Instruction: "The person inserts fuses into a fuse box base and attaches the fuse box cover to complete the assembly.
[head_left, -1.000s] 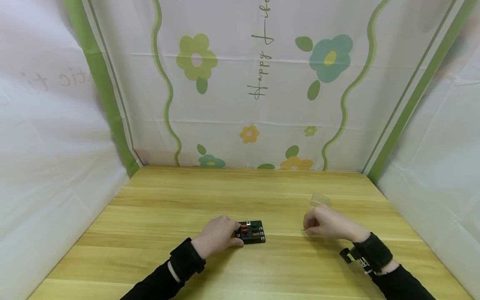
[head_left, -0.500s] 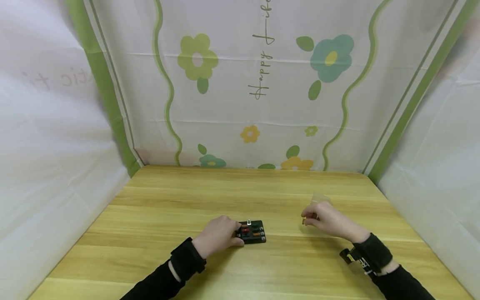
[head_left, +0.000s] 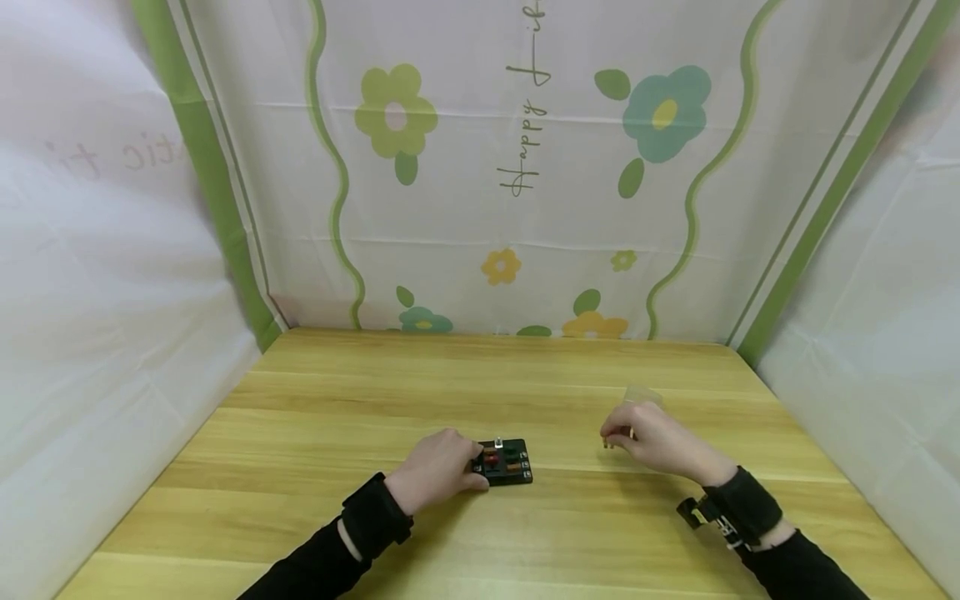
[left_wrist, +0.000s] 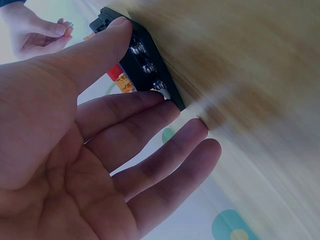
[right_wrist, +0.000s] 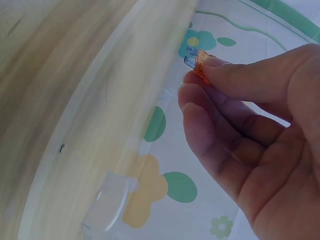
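A black fuse block [head_left: 513,472] lies flat on the table, fitted with several red, orange and green blade fuses. My left hand [head_left: 438,472] holds it by its left end. In the left wrist view, the thumb and the nearer fingertips pinch the block [left_wrist: 163,75], while the other fingers extend past it. To its right, my right hand [head_left: 651,437] is raised over the table. Between thumb and fingertips it pinches a small orange blade fuse [right_wrist: 202,68]; the two metal prongs point away from the hand.
Behind my right hand a clear plastic cover [head_left: 642,394] stands on the wooden table [head_left: 360,375], partly hidden by the hand. White curtains with flower prints [head_left: 396,112] enclose the table at the back and on both sides.
My right hand has shifted slightly, and the orange fuse between its fingertips now shows more plainly. The left hand and the fuse block have stayed in place.
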